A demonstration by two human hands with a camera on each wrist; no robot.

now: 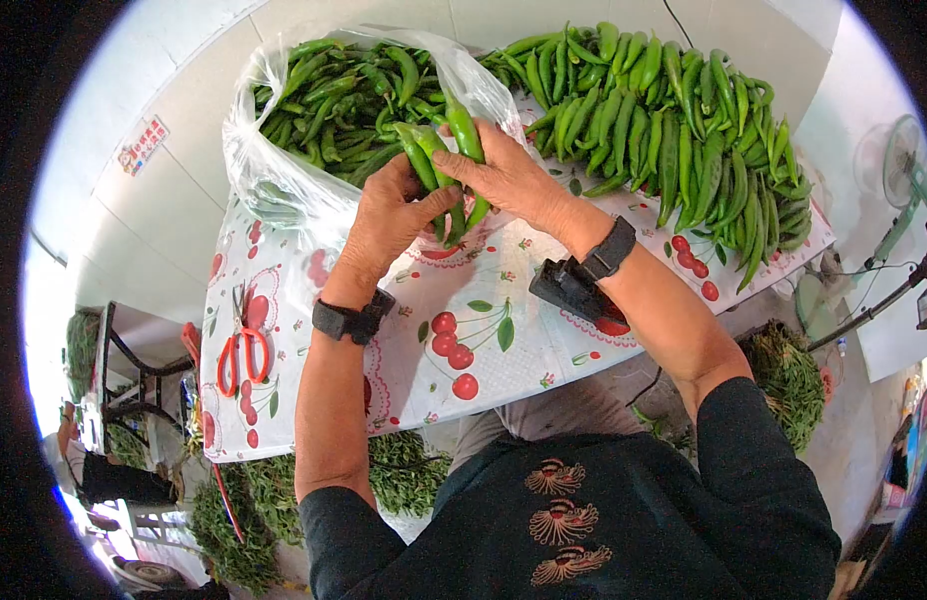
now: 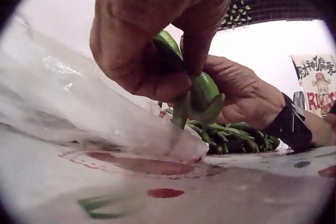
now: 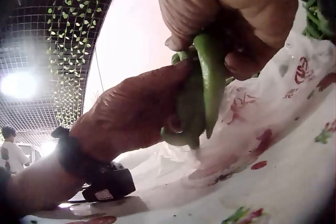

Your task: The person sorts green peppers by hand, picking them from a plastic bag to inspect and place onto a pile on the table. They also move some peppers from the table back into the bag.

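Observation:
Both hands meet over the front of a clear plastic bag [image 1: 246, 150] full of green chili peppers [image 1: 329, 100]. Between them is a small bunch of long green chili peppers [image 1: 421, 160], tips and stems pointing different ways. My left hand [image 1: 389, 220] pinches the lower part of the bunch between thumb and fingers. With its thumb across the peppers, my right hand [image 1: 514, 180] grips the upper part, and one pepper [image 1: 465, 130] stands up beside its fingers. In the right wrist view a pepper [image 3: 211, 82] hangs down from the right fingers, beside the left hand [image 3: 128, 113].
A large pile of green chili peppers [image 1: 674, 130] covers the table's right rear. Orange-handled scissors [image 1: 246, 345] lie at left on the cherry-print tablecloth [image 1: 504, 370]. Leafy green bundles [image 1: 784, 385] sit on the floor, and a fan [image 1: 906, 165] stands at right.

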